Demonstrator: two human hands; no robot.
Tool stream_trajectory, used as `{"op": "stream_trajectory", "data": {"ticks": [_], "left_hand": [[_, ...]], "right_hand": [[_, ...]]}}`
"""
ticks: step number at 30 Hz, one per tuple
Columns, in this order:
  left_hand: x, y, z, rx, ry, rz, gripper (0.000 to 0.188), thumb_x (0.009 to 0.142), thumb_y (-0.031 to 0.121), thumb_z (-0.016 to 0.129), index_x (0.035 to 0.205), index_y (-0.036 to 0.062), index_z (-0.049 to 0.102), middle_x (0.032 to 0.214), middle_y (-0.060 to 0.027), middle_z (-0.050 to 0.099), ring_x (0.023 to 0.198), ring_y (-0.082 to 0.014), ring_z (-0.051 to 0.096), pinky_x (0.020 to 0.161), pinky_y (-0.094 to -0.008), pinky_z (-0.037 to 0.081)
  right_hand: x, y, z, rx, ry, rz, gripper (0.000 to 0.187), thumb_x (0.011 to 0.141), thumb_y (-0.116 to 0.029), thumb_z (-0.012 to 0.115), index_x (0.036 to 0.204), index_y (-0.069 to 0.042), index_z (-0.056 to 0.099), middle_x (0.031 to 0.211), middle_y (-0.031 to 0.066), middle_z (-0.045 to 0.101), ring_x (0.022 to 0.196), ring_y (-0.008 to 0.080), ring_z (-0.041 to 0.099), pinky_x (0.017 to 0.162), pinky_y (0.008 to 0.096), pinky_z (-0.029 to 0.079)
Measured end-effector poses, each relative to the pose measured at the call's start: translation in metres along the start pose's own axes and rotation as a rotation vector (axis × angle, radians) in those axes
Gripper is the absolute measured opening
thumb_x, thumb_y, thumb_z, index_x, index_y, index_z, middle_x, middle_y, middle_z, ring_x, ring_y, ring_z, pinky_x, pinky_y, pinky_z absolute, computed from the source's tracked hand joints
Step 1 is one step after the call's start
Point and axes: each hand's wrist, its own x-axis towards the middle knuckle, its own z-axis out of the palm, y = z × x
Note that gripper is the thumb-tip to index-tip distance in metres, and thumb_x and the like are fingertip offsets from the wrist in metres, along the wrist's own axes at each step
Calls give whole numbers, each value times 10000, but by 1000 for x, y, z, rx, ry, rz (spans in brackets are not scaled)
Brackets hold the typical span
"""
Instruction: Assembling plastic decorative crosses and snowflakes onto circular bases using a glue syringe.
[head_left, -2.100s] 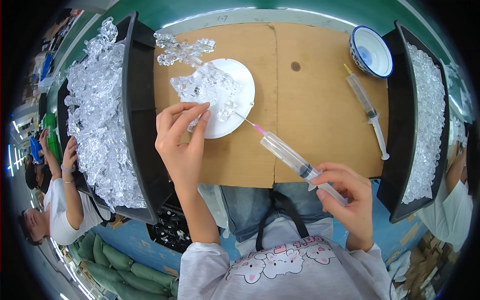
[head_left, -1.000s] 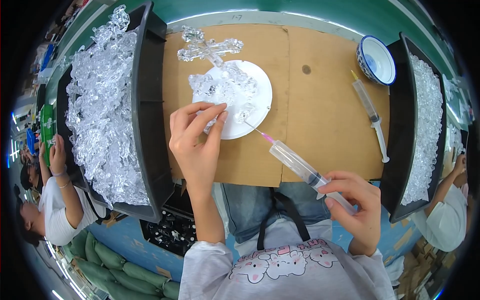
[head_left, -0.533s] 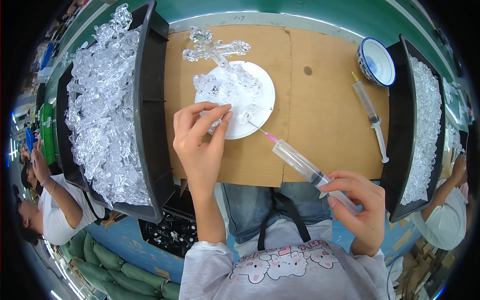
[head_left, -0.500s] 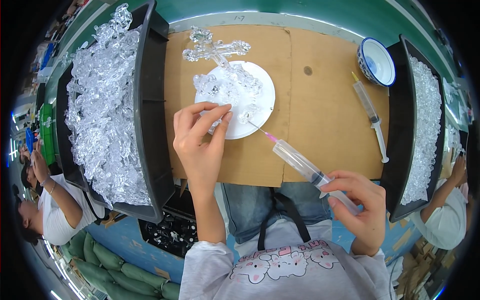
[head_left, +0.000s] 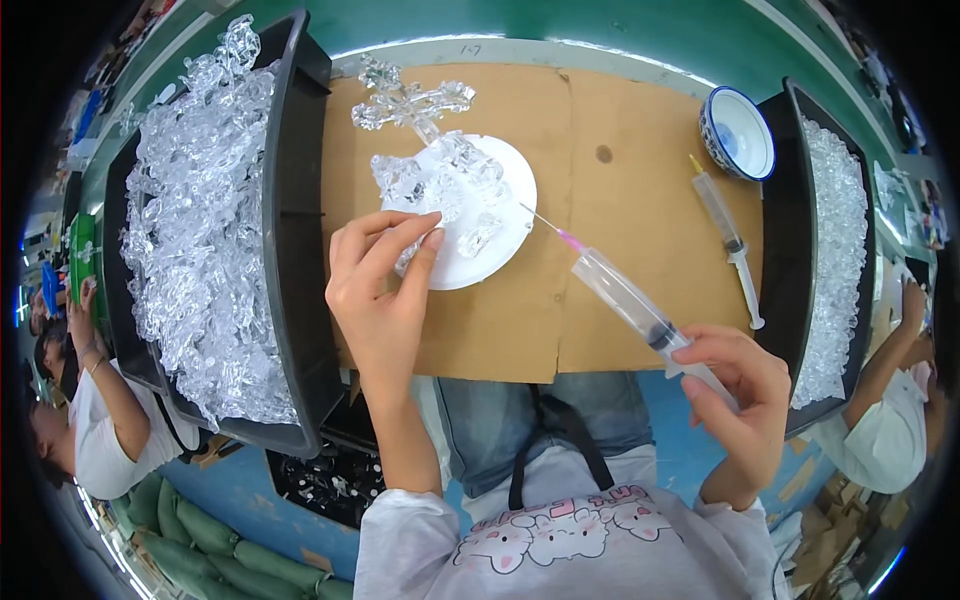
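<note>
My left hand (head_left: 385,285) reaches over the near left edge of a round white disc (head_left: 515,180), thumb and fingertips pinched at a clear plastic piece (head_left: 408,258), most of which the fingers hide. More clear moulded pieces lie across the disc, one loose piece (head_left: 480,235) on its right part. A clear ornate cross (head_left: 415,103) extends past the disc's far left edge. In my right hand (head_left: 745,395) is a large syringe (head_left: 622,292) with a pink needle hub. Its needle tip points at the disc's right rim, apart from the loose piece.
A black bin heaped with clear plastic pieces (head_left: 205,240) stands at the left, another with small clear pieces (head_left: 838,260) at the right. On the brown cardboard (head_left: 640,220) lie a second syringe (head_left: 722,215) with a yellow tip and a blue-and-white bowl (head_left: 738,135). Co-workers sit either side.
The syringe's needle has drawn off the loose clear piece, toward the disc's right rim. My left hand stays pinched in the same spot; the whole view has shifted slightly.
</note>
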Motion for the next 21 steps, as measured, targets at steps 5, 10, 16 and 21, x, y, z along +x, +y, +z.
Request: {"op": "stream_trajectory", "data": {"ticks": [5, 10, 16, 21], "left_hand": [[-3, -3, 1, 3, 9, 21, 172, 746, 3, 733, 914, 38, 734, 917, -55, 630, 888, -159, 593, 786, -281, 458], [-5, -3, 4, 27, 26, 63, 192, 704, 9, 742, 876, 95, 747, 897, -37, 639, 870, -214, 560, 718, -323, 472], [-4, -4, 4, 28, 28, 78, 184, 706, 18, 743, 871, 99, 747, 897, -36, 642, 878, -221, 556, 709, -323, 469], [-3, -4, 2, 17, 25, 72, 181, 708, 18, 742, 871, 96, 747, 898, -38, 642, 877, -223, 554, 707, -324, 467]], "right_hand": [[12, -7, 3, -129, -73, -11, 238, 723, 60, 608, 927, -18, 702, 975, 107, 676, 564, 80, 591, 478, 181, 416], [17, -10, -1, -196, -127, -20, 240, 733, 55, 606, 943, -16, 697, 979, 101, 678, 580, 82, 599, 482, 189, 427], [16, -22, 1, -224, -116, 32, 257, 719, 59, 607, 948, -18, 694, 982, 103, 686, 624, 87, 610, 497, 195, 424], [20, -32, -1, -341, -134, -58, 267, 706, 53, 603, 947, -22, 691, 915, 97, 700, 648, 119, 638, 514, 215, 442]]}}
